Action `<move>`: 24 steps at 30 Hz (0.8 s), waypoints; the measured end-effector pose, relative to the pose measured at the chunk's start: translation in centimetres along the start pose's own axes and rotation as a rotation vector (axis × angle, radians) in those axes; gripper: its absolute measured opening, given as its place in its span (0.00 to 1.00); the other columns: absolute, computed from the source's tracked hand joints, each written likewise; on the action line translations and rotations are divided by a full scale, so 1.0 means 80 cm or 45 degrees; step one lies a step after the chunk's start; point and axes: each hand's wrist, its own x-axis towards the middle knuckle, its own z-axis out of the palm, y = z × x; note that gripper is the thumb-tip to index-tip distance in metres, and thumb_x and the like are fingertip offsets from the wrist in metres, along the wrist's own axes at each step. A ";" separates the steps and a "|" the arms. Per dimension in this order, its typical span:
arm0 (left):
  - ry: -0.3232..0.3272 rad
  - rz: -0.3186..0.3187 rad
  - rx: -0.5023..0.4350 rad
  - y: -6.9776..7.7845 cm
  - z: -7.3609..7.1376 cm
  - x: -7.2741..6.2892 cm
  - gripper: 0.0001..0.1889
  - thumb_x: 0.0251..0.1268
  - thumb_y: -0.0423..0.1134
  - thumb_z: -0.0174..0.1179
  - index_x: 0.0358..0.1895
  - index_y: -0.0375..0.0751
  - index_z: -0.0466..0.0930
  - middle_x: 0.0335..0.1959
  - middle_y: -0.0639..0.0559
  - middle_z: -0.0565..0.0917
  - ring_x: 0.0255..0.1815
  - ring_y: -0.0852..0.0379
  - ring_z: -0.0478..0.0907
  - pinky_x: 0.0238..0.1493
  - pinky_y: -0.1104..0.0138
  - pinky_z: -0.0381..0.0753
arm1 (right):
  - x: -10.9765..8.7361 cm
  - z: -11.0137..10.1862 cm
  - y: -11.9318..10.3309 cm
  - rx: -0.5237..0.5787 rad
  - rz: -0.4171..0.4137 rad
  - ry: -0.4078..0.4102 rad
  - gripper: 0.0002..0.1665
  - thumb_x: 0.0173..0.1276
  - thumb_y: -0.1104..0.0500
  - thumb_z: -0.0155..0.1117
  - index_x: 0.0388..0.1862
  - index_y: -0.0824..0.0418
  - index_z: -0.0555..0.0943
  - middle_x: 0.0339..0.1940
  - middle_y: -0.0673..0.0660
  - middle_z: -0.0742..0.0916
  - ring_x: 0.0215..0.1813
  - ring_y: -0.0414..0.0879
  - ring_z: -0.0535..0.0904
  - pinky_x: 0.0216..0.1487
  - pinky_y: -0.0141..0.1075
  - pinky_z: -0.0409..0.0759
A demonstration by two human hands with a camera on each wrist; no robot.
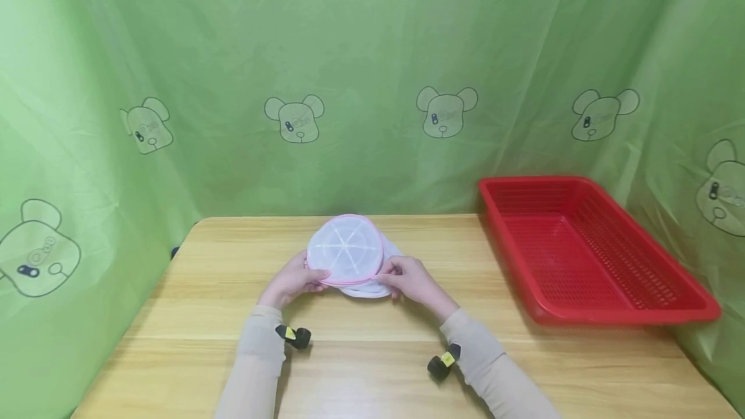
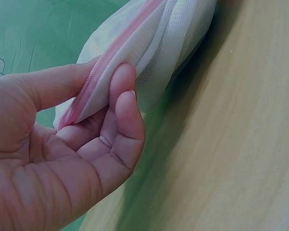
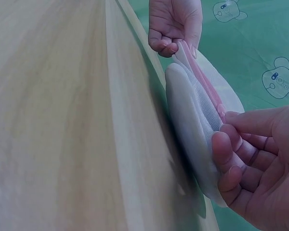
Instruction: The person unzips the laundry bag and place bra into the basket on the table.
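Observation:
A round white mesh laundry bag [image 1: 346, 247] with a pink zipper [image 2: 111, 53] along its rim is held above the table, its circular top tilted toward me. My left hand [image 1: 293, 280] grips the bag's left edge, thumb on top and fingers curled beneath, as the left wrist view shows. At the lower right of the rim, my right hand [image 1: 410, 279] pinches the zipper between thumb and index finger. The right wrist view shows its other fingers curled against the bag's pale padded side [image 3: 188, 125].
A red plastic basket [image 1: 524, 277] with perforated walls stands on the right of the wooden table [image 1: 361, 367]. Green curtains [image 1: 372, 37] printed with bear heads enclose the back and both sides. A black camera is strapped to each wrist.

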 end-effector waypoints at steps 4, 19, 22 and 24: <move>-0.009 0.003 0.004 0.000 0.000 0.000 0.33 0.61 0.26 0.59 0.69 0.29 0.56 0.34 0.47 0.83 0.28 0.58 0.80 0.33 0.71 0.83 | -0.001 -0.001 -0.002 0.002 0.001 0.005 0.08 0.63 0.57 0.68 0.30 0.60 0.81 0.17 0.52 0.80 0.19 0.48 0.78 0.16 0.31 0.73; -0.022 0.000 0.011 -0.002 -0.003 -0.002 0.35 0.61 0.27 0.60 0.71 0.30 0.54 0.34 0.47 0.82 0.29 0.57 0.80 0.34 0.71 0.83 | 0.001 -0.005 0.001 -0.001 0.043 0.031 0.08 0.63 0.58 0.68 0.29 0.59 0.80 0.16 0.53 0.80 0.19 0.46 0.75 0.17 0.30 0.71; -0.019 -0.002 0.014 -0.001 -0.003 -0.003 0.35 0.61 0.27 0.59 0.71 0.30 0.55 0.34 0.47 0.82 0.29 0.57 0.80 0.34 0.71 0.83 | 0.001 -0.006 0.001 -0.011 0.038 0.043 0.08 0.63 0.58 0.68 0.28 0.59 0.80 0.16 0.52 0.80 0.19 0.45 0.74 0.17 0.29 0.70; -0.019 -0.004 0.012 0.000 -0.003 -0.003 0.35 0.61 0.27 0.60 0.71 0.30 0.55 0.34 0.47 0.82 0.29 0.57 0.80 0.34 0.71 0.83 | 0.001 -0.007 0.001 -0.019 0.023 0.050 0.08 0.63 0.58 0.68 0.28 0.59 0.80 0.16 0.52 0.80 0.18 0.44 0.74 0.17 0.29 0.69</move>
